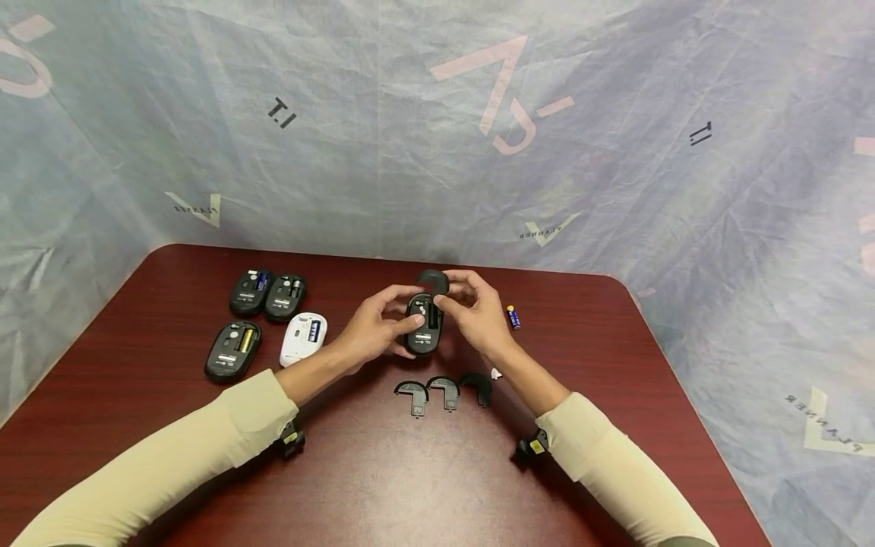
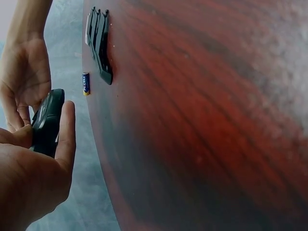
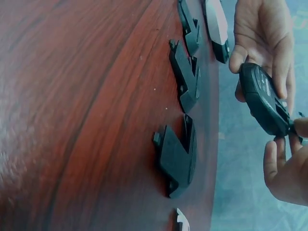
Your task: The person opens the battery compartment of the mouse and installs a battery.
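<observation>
Between both hands a black computer mouse is held underside up, above the table, its battery slot dark. My left hand grips it along its left side, thumb on the underside. At its far end, my right hand pinches a black battery cover, which stands lifted off the mouse body with its lower part overlapping it. The right wrist view shows the mouse from the side. A blue and yellow battery lies on the table to the right of my right hand.
Three black mice and a white mouse lie underside up at the left, batteries in their slots. Three black covers sit in a row nearer me, with a white piece beside them, partly behind the right forearm.
</observation>
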A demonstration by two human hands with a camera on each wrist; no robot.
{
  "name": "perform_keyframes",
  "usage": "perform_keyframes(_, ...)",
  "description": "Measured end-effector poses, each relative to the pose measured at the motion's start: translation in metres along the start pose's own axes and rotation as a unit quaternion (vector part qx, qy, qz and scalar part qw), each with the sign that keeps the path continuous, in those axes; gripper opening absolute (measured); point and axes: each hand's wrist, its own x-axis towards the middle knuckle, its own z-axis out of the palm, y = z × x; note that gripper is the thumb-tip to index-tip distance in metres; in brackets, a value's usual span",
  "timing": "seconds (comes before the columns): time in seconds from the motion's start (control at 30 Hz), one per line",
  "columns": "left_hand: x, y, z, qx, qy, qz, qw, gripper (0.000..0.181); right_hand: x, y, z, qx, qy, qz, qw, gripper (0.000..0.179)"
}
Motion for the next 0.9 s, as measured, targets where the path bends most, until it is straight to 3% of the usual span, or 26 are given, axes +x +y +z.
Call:
perform_keyframes(0.2, 0.0, -0.002, -0.001, -0.012, 0.002, -0.001, 0.9999, 0.057, 0.0, -0.002, -0.005, 0.046, 0.023, 0.027, 0.9983, 0.039)
perform_keyframes(0.33, -0.002, -0.005, -0.003, -0.017, 0.016, 0.0, 0.9997, 0.057, 0.0, -0.001, -0.016, 0.045, 0.008, 0.068, 0.9966, 0.038)
perform_keyframes(0.47, -0.003, -0.006, -0.006, -0.027, 0.028, 0.0, 0.9993, 0.055, -0.002, 0.004, -0.032, 0.006, -0.045, 0.128, 0.9907, 0.036)
perform_keyframes(0.63, -0.003, -0.008, -0.009, -0.036, 0.032, 0.003, 0.9988, 0.055, -0.003, 0.017, -0.045, -0.059, -0.117, 0.194, 0.9721, 0.035)
perform_keyframes(0.77, -0.004, -0.009, -0.01, -0.043, 0.038, 0.003, 0.9984, 0.055, -0.003, 0.024, -0.051, -0.119, -0.163, 0.213, 0.956, 0.037)
perform_keyframes(0.9, -0.003, -0.008, -0.011, -0.048, 0.039, 0.002, 0.9981, 0.055, -0.003, 0.025, -0.052, -0.171, -0.18, 0.202, 0.9473, 0.036)
